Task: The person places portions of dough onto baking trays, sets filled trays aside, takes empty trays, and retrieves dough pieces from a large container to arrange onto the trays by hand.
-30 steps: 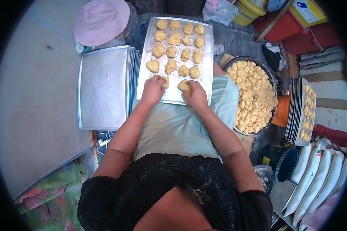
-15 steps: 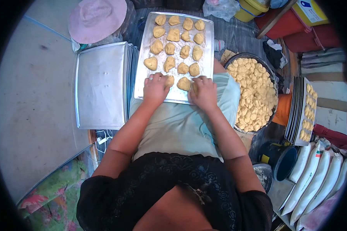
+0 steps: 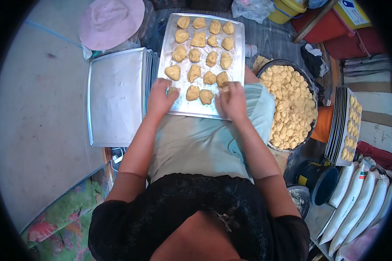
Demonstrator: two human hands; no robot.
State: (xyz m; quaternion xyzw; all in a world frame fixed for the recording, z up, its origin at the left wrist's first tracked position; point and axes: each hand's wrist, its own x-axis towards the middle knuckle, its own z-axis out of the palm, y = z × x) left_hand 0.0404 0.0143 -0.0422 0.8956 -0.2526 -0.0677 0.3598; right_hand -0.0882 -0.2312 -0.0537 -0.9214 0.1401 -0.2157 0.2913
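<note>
A metal baking tray (image 3: 185,110) lies across the lap, bearing rows of rough yellowish dough pieces (image 3: 198,39). At its near left corner, my left hand (image 3: 160,98) has its fingers curled round a dough piece (image 3: 173,92), most of which they cover. Near the right edge, my right hand (image 3: 233,101), slightly blurred, closes over another dough piece (image 3: 224,88) that shows only in part. Between the hands, two dough pieces (image 3: 199,94) rest side by side on the tray.
On the right stands a round tub (image 3: 312,123) heaped with dough pieces. Stacked trays (image 3: 117,98) are at left, with a pink hat (image 3: 111,24) behind. Farther right are more stacked trays (image 3: 335,126), a dark bucket (image 3: 323,185) and white sacks (image 3: 353,209).
My left hand has moved left, off one dough piece and onto the piece at the tray's corner. My right hand has shifted slightly right and away from me. The view has shifted slightly.
</note>
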